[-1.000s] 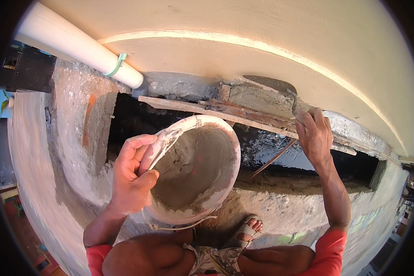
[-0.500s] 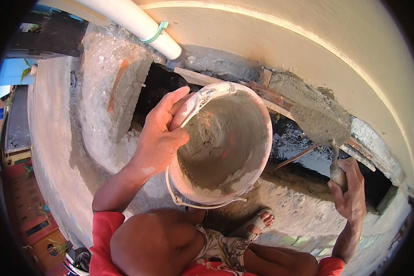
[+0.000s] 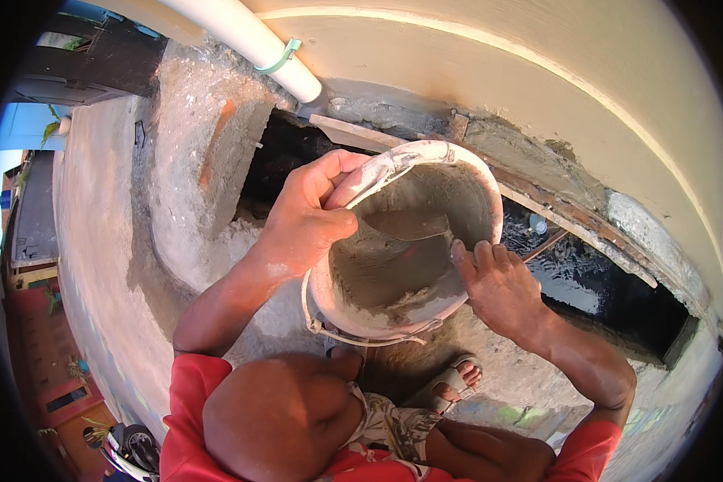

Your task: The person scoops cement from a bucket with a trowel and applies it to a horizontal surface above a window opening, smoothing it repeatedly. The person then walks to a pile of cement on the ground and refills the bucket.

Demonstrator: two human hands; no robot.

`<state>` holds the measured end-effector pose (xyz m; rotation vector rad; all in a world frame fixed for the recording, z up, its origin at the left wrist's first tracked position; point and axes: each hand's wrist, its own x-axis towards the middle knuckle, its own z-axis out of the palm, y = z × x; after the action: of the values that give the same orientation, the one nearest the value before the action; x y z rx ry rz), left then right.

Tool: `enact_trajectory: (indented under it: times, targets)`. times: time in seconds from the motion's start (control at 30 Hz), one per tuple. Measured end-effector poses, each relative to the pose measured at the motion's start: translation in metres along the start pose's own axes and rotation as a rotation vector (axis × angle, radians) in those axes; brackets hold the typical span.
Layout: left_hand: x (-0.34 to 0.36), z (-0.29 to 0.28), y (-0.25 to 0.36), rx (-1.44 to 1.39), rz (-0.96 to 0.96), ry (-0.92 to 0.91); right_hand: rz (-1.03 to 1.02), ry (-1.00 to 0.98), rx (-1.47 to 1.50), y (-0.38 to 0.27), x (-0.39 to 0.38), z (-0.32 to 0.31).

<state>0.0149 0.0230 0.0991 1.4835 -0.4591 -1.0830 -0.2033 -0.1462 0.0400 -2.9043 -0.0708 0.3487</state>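
Note:
A bucket smeared with dried cement is tilted before me, its mouth toward me. My left hand grips its rim on the left side, thumb over the edge. Wet grey mortar lies in the bottom and coats the inner wall. My right hand is at the right rim, closed around a trowel whose handle the fingers mostly hide. The trowel blade is inside the bucket, against the mortar. A thin cord handle hangs along the bucket's near side.
Behind the bucket, an open drain channel holds dark water. A wooden board runs along its wall side, below a beige wall with fresh mortar at its foot. A white pipe comes down at upper left, near rough concrete.
My right hand has brought the trowel from the wall's foot leftward and down into the bucket. The bucket has shifted slightly right and tilted a little more, still in my left hand.

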Motion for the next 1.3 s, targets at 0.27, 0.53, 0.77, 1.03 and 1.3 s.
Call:
enact_trajectory:
  times: [0.27,0.53,0.77,1.03,1.3]
  targets:
    - [-0.008,0.003,0.002,0.003,0.071,-0.059,0.032,0.197,-0.005,0.0,0.004,-0.015]
    - [-0.008,-0.005,-0.005,-0.076,0.065,-0.048,0.049,-0.029,-0.003,-0.025,-0.026,-0.048]
    - [-0.015,0.006,0.011,-0.049,0.12,-0.021,0.017,0.144,0.022,-0.043,0.001,-0.032]
    - [-0.017,0.0,0.016,0.084,0.093,-0.003,0.025,-0.264,-0.135,-0.031,-0.008,-0.042]
    - [-0.014,0.008,0.019,0.038,0.116,-0.019,-0.007,-0.007,-0.085,-0.021,-0.001,-0.028]
